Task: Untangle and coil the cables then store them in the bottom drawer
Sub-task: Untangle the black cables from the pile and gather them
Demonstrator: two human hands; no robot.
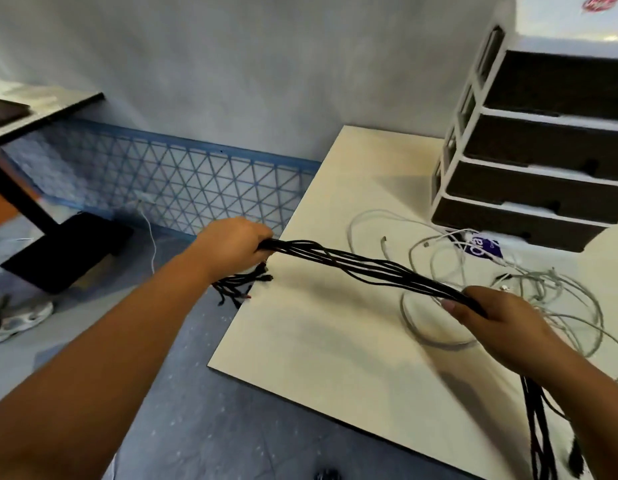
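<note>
Cream table point(335, 348) bearing loose white cables point(557, 299), a purple-labelled packet point(480, 249), and a white drawer unit point(529, 174) at its far corner.

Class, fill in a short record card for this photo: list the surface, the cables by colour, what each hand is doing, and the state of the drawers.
surface: cream table
black cables: black cable bundle stretched above the table between both hands
left hand: left hand grips one end; loose ends dangle below it
right hand: right hand grips the other part; the rest hangs down past the wrist
white cables: white cables lie tangled on the table
drawers: drawer unit, four dark drawers, all look shut
</note>
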